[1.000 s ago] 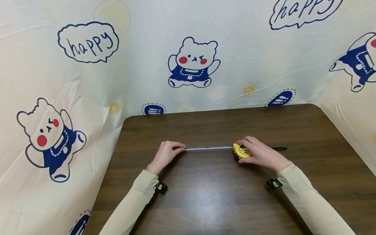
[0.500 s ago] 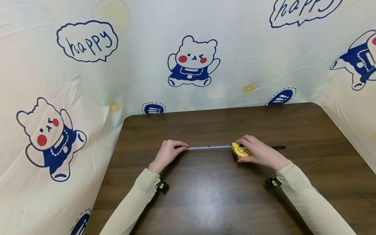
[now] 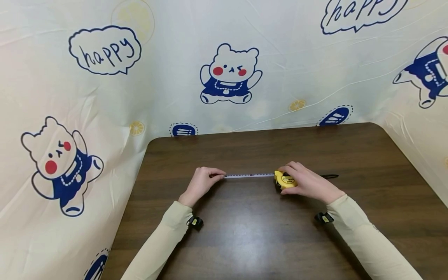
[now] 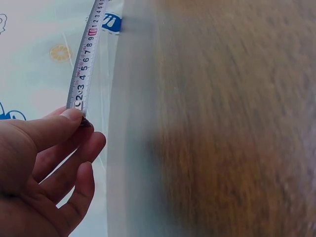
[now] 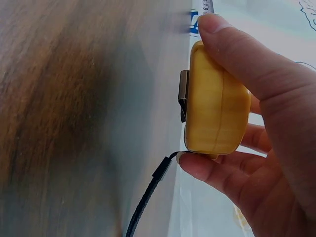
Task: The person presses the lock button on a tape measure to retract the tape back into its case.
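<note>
Nearest the camera, 2 cream-sleeved forearms reached forward over the dark brown wooden table [image 3: 245,241], each with a small black wrist-worn camera strapped at the cuff. Just beyond them, the left hand [image 3: 199,183] pinched the free end of the white steel measuring blade [image 3: 249,175] between thumb and forefinger, its other fingers loosely curled beneath; the left wrist view showed the thumb [image 4: 54,129] pressed on the blade [image 4: 85,69] close to the 2 mark. The right hand [image 3: 308,182] gripped the yellow plastic tape measure case [image 3: 284,180], thumb along one edge and fingers wrapped under the other, as the right wrist view showed on the case [image 5: 217,106] with its dark metal belt clip [image 5: 183,96] facing out. Between both hands the blade lay stretched level, just above or on the tabletop; I could not tell which from the head view. A thin black strap [image 5: 148,197] trailed from the case, and past the right hand a slim black object, possibly that strap's end, lay on the wood [image 3: 329,176]. Farthest back, the cream printed cloth backdrop [image 3: 175,97] with blue-dressed cartoon bears and "happy" speech bubbles rose behind and to both sides of the table.
</note>
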Demonstrator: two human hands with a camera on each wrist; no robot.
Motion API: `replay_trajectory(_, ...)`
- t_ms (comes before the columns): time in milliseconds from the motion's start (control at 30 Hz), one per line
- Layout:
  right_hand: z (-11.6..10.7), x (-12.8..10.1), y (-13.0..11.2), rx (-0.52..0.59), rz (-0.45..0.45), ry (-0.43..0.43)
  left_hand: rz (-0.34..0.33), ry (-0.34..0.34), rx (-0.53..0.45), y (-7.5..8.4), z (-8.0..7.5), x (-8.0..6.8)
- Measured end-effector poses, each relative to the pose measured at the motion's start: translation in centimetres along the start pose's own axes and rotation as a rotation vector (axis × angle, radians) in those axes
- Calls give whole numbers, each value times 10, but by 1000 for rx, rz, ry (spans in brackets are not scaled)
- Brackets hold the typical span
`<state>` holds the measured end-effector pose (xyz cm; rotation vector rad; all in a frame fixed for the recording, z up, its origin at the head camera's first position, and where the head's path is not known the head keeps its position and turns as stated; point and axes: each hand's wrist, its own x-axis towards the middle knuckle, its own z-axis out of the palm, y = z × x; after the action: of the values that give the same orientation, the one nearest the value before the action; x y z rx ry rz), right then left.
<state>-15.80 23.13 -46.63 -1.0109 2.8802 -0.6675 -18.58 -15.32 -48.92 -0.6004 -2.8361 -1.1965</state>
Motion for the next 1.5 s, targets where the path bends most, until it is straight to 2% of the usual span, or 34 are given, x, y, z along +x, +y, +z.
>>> replay_trajectory(333, 2, 3, -3, 22, 24, -26, 3, -4, 4, 4, 4, 2)
replay_trajectory(800, 4, 6, -5, 4, 0, -20, -16, -23, -9, 7, 8, 4)
replay_trajectory(1133, 3, 7, -7, -2, -5, -20, 9, -29, -17, 8, 11, 6)
replay_trajectory(1500, 8, 9, -9, -6, -26, -8, 0, -38, -21, 12, 15, 6)
